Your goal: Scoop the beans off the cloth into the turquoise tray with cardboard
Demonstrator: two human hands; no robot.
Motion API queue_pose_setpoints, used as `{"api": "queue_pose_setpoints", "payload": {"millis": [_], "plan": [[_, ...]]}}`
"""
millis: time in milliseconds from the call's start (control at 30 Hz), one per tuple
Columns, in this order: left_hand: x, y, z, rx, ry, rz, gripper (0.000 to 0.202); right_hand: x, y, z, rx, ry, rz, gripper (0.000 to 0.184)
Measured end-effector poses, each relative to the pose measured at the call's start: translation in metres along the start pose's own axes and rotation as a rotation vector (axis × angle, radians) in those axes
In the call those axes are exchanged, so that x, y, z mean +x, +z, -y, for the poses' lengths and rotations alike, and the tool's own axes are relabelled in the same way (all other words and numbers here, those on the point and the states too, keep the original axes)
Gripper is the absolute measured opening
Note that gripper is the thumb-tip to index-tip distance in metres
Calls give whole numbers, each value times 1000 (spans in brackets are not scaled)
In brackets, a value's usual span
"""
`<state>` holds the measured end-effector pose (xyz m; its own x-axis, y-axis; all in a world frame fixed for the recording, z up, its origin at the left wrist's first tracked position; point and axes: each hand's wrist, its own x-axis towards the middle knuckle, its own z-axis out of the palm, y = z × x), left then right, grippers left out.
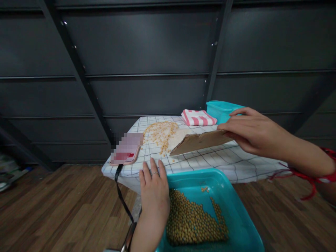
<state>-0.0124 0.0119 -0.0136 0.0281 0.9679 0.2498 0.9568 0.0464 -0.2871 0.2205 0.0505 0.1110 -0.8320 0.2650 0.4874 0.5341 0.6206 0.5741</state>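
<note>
My right hand (244,129) pinches one end of a flat piece of cardboard (199,140), held slantwise over the cloth. The cardboard's far end reaches a pile of pale yellow beans (162,133) mixed with white grains (180,137). My left hand (154,185) lies flat with fingers stretched at the table's front edge, beside a teal tray (241,213). Inside the tray is a layer of yellowish-brown beans (191,222), with a few more near its far side.
A checked cloth (157,169) covers the table. On it lie a phone (127,148) with a black strap, a folded pink-and-white striped towel (198,118) and a teal container (223,109). Behind stands a dark panelled wall (147,45); the floor (78,199) is wooden.
</note>
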Motion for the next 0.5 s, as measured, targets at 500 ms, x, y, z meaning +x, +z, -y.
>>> {"api": "queue_pose_setpoints", "payload": {"millis": [500], "plan": [[-1,3,2,-17,3,-24,54,-2,2,2,-78,-28,24,31]]}}
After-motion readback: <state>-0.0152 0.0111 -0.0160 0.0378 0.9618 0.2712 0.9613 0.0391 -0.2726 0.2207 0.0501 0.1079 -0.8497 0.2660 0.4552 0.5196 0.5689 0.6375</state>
